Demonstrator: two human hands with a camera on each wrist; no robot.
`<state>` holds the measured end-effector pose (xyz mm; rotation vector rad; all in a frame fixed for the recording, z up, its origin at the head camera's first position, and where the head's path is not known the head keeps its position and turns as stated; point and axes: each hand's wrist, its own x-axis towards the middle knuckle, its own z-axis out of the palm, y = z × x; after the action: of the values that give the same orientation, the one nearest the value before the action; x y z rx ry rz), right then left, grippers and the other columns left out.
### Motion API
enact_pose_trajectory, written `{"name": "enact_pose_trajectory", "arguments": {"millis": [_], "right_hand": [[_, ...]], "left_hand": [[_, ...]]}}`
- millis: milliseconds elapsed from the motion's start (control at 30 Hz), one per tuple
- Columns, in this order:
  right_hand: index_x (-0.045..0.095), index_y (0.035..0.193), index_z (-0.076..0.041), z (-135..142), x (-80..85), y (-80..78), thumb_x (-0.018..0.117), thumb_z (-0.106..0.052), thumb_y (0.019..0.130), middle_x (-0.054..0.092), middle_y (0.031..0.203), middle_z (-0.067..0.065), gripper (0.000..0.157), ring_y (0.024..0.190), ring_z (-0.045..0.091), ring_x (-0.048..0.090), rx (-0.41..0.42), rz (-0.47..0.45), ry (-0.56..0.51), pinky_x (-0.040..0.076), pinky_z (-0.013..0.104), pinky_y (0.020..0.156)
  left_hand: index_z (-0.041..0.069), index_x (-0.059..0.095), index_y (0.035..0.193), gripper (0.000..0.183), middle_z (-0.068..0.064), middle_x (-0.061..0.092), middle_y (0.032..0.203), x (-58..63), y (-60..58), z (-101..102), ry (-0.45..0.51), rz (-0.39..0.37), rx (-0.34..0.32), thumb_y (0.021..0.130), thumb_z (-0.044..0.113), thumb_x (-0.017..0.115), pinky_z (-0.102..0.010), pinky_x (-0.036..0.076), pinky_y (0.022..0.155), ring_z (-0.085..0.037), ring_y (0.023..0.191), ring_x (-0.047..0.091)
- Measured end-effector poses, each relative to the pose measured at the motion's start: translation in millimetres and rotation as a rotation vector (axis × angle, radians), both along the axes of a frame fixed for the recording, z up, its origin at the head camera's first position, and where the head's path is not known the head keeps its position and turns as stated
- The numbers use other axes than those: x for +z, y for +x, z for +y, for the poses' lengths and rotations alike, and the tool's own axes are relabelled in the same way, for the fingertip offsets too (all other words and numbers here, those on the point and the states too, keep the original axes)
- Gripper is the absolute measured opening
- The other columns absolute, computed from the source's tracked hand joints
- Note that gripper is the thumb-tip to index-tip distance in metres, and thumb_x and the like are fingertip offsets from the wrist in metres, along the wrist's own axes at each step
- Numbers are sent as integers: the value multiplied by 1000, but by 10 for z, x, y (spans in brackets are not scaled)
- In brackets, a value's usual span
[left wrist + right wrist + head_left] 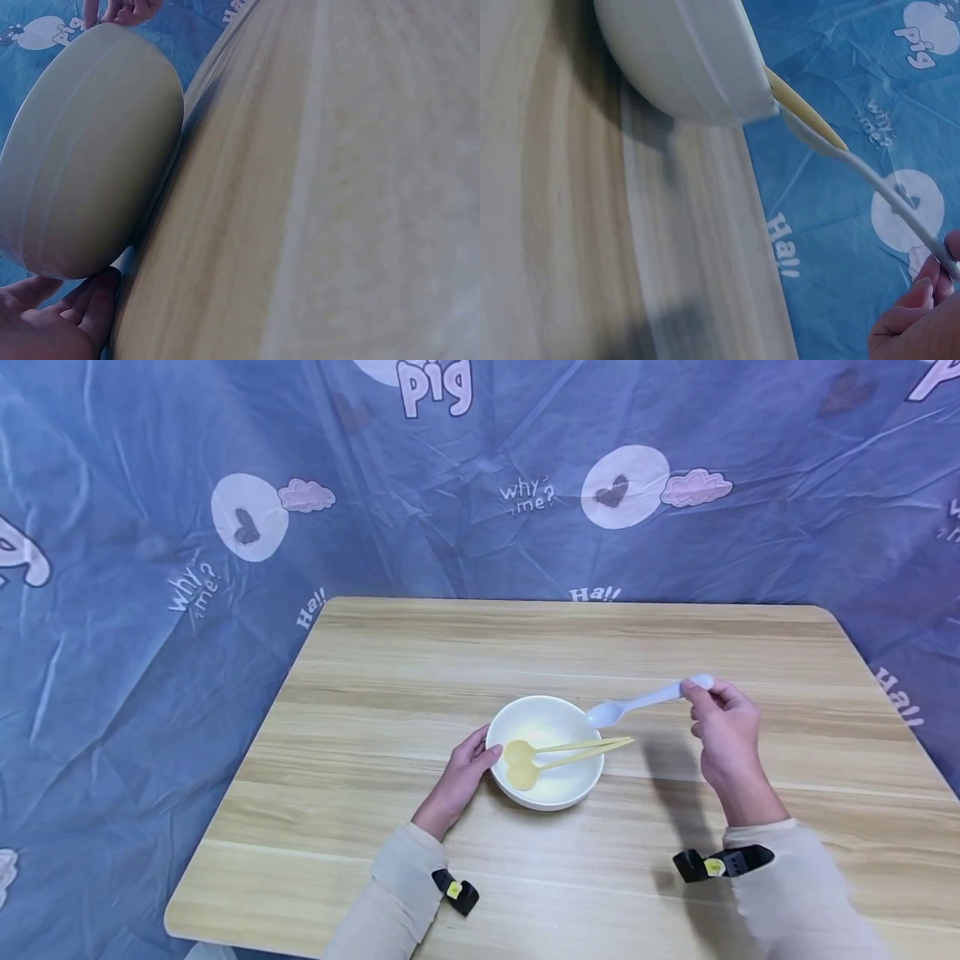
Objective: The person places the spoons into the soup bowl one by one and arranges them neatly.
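Observation:
A white bowl [542,710] stands on the wooden table [360,693]. My left hand [467,774] grips its left side, thumb over the rim and fingers against the outer wall. Two pale yellow spoons [522,777] lie in the bowl, their thin handles sticking out past the right rim. With thumb and fingers, my right hand [727,727] pinches the handle end of a white plastic spoon [645,697]. That spoon is held at a slant, its head right at the bowl's right rim. In the right wrist view the white spoon [889,196] overlaps a yellow handle [806,109].
Behind the table hangs a blue printed cloth [450,527], which also covers the left side. A black wrist strap [455,893] is on the left sleeve, and another strap [723,863] is on the right sleeve. The table's far edge [577,602] lies beyond the bowl.

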<state>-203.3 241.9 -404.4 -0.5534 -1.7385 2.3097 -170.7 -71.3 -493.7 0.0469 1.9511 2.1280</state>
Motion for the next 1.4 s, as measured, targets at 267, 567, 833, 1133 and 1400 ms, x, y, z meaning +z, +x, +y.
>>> {"name": "enact_pose_trajectory", "arguments": {"millis": [267,567,833,1133,1400], "right_hand": [[62,86,-15,-132,-99,-9,69,-16,86,53,71,-9,7,61,5,44,116,-43,98,36,13,44],[61,87,-17,-231,-178,-50,67,-16,88,52,71,-11,5,62,4,44,152,-90,154,36,15,46],[61,86,-16,-264,-257,-78,67,-15,87,51,68,-12,6,61,3,43,174,-115,181,35,14,45],[57,94,-13,-289,-341,-70,68,-22,87,51,72,-13,15,60,0,41,272,-147,279,36,12,47],[57,99,-8,-341,-368,-56,66,-26,88,52,73,-15,23,70,2,46,323,-153,420,41,13,57]], "left_hand": [[-1,32,144,55,-19,36,147,-13,-5,12,-10,7,3,96,17,51,-33,28,114,-25,138,34],[0,33,144,55,-18,37,147,-2,12,0,-3,-7,12,96,18,52,-33,28,114,-24,138,33],[-1,32,144,56,-19,36,148,0,8,13,-5,-7,6,96,18,52,-34,28,114,-25,138,33],[0,33,144,56,-19,37,147,-13,1,11,-8,-4,9,95,19,53,-33,28,114,-25,138,34],[1,34,144,55,-18,37,147,2,-1,8,-2,-8,12,95,19,52,-33,28,114,-24,137,34]]}}
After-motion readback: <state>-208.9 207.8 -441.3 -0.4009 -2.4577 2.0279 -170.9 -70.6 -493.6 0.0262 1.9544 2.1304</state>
